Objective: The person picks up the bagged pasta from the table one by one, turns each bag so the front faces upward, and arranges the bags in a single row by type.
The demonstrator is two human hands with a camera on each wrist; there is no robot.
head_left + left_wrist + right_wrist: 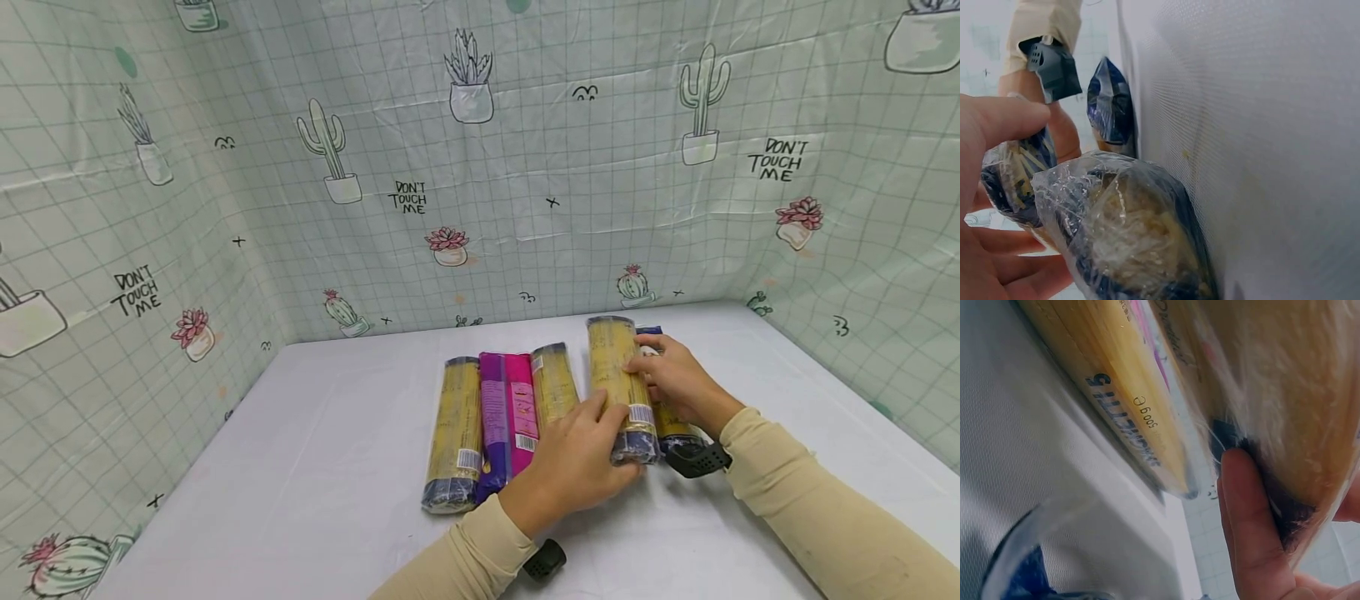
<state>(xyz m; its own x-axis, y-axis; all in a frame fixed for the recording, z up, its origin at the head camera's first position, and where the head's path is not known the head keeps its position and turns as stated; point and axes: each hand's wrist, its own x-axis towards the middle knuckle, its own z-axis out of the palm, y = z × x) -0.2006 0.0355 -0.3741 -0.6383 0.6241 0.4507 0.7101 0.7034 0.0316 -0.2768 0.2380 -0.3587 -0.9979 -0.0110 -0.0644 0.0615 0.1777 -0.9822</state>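
Note:
A clear-wrapped spaghetti pack (611, 354) with dark blue ends is lifted between both hands. My left hand (577, 458) grips its near end, thumb on one side and fingers on the other; the left wrist view shows noodles through that pack's end (1019, 181). My right hand (678, 379) holds the far part from the right side, with a finger (1250, 519) pressed along the wrap in the right wrist view. Just left of it lies another spaghetti pack (553, 379), whose printed "Spaghetti 5" side faces the right wrist camera. Part of that pack is hidden behind my left hand.
To the left lie a pink and purple packet (510, 400) and a further spaghetti pack (456, 425), side by side. Under my right wrist is one more spaghetti pack (675, 423), partly covered. A white cloth (337, 450) covers the table; a cactus-print sheet (525, 158) hangs behind.

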